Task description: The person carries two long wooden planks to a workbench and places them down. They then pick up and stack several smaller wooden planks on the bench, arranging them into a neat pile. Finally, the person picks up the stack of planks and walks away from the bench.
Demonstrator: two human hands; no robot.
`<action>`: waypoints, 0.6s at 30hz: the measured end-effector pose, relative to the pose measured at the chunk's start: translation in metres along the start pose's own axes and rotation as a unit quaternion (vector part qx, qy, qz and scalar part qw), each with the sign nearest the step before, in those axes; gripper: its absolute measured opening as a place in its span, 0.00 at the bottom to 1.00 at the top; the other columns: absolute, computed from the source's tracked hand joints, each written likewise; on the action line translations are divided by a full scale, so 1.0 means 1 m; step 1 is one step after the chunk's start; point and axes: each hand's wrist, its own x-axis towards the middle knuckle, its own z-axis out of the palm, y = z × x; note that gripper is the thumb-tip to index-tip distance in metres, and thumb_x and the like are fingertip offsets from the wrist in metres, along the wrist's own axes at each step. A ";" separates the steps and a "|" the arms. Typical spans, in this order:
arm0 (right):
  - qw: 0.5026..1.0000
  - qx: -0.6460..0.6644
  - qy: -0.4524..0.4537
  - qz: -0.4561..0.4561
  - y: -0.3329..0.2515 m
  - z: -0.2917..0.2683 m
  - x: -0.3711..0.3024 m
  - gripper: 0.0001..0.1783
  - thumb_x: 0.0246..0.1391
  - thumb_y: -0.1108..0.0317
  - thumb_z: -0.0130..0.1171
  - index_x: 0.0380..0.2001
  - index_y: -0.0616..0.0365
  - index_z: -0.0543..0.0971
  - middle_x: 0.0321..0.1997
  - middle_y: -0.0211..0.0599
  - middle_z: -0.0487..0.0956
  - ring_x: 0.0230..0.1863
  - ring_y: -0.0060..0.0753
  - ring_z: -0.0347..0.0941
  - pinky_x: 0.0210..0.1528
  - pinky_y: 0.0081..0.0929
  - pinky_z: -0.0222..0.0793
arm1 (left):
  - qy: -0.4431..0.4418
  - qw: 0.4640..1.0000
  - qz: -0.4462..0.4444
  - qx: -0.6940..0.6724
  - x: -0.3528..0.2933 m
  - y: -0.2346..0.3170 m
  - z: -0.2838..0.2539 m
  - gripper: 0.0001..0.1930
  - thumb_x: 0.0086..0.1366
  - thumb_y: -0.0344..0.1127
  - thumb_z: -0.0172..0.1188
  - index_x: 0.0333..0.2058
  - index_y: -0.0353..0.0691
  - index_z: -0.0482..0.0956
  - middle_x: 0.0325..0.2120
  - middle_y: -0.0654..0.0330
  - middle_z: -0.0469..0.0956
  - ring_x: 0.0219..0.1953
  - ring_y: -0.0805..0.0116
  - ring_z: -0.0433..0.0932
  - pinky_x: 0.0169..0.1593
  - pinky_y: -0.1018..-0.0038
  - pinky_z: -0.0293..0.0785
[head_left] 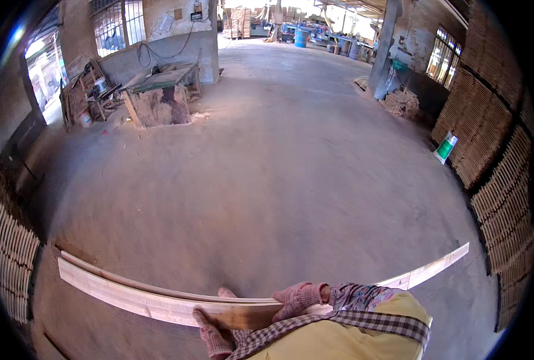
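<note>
Two long pale wooden boards (pixel 141 300), lying face to face, stretch sideways across my front at waist height. In a pinkish knitted glove, my left hand (pixel 211 335) is closed around them, thumb on the near face and fingertips showing past the far edge. My right hand (pixel 301 298), gloved alike, closes over the upper edges a little right of my left hand. Its fingertips are partly hidden behind the wood. The boards' right end (pixel 426 270) comes out beyond my patterned right sleeve (pixel 360 295). My yellow clothing with a checked strap covers the part between.
Stacked wooden strips (pixel 6 252) stand at the left; taller stacks (pixel 471 126) line the right wall, with a green-and-white bag (pixel 445 147) against them. A dusty worktable (pixel 159 99) stands far left. Beyond a pillar (pixel 385 51) are a blue barrel (pixel 301 38) and machinery.
</note>
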 end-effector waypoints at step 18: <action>0.948 0.311 0.029 -0.052 -0.055 -0.365 0.279 0.35 0.44 0.53 0.74 0.52 0.60 0.77 0.44 0.40 0.83 0.49 0.31 0.77 0.50 0.32 0.72 | -0.034 0.996 -0.026 0.078 0.422 0.195 0.235 0.43 0.61 0.70 0.59 0.65 0.45 0.67 0.59 0.59 0.72 0.56 0.60 0.75 0.58 0.64 0.74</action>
